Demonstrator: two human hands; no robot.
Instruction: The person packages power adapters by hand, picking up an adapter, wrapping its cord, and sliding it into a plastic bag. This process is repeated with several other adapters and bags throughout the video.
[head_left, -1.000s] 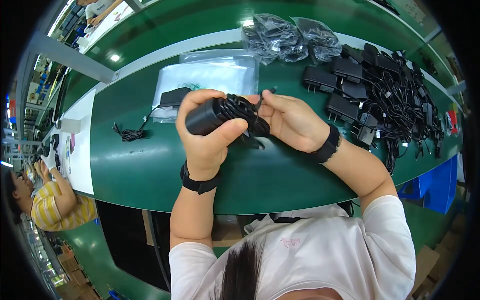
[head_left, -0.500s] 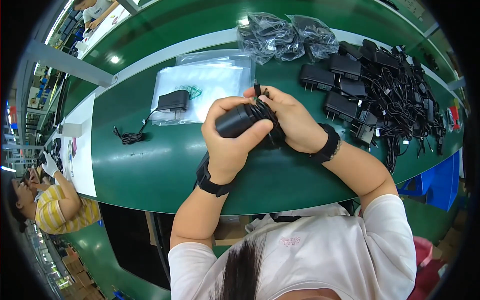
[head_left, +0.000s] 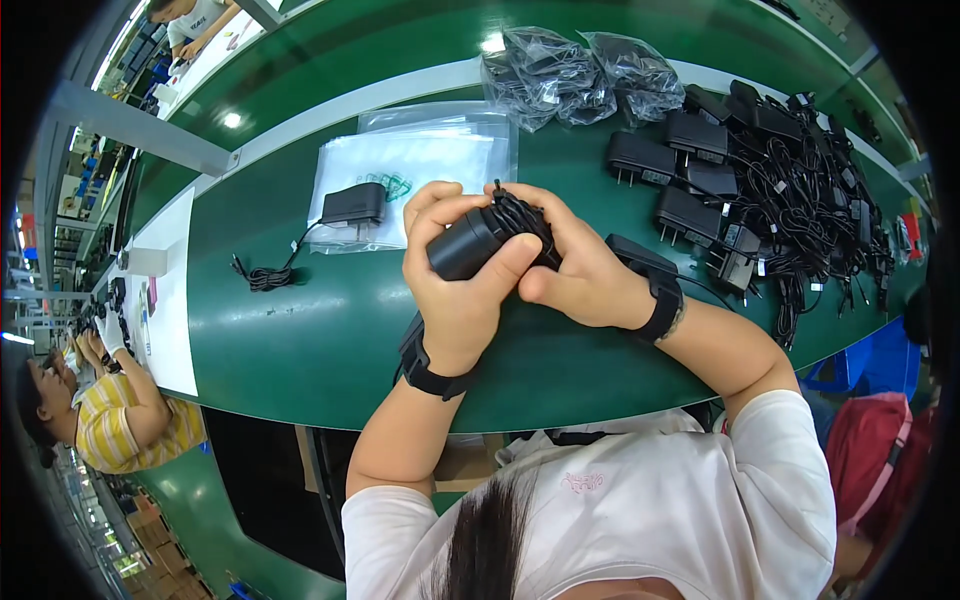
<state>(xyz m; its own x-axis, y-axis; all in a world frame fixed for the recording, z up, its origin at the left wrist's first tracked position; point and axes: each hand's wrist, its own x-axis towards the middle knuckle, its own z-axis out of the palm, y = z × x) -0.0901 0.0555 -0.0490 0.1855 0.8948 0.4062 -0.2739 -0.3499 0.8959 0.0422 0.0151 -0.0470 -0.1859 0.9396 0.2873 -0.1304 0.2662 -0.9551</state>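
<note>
A black power adapter is held in front of me, with its bundled cable against one end. My left hand wraps round the adapter body, thumb pressed along its near side. My right hand closes round the cable bundle from the right, fingers behind it and thumb below. A short cable end sticks up above the bundle. Both wrists wear black bands. Left of my hands, another adapter rests on a stack of clear plastic bags, its coiled cable on the green table.
Many black adapters with tangled cables are heaped at the right. Filled plastic bags lie at the back. A white surface borders the left side, where a person in a striped shirt sits. Someone in red is at the lower right.
My right hand has shifted from the cable's end down round the bundle, its thumb now lower. The person in red shows more at the lower right.
</note>
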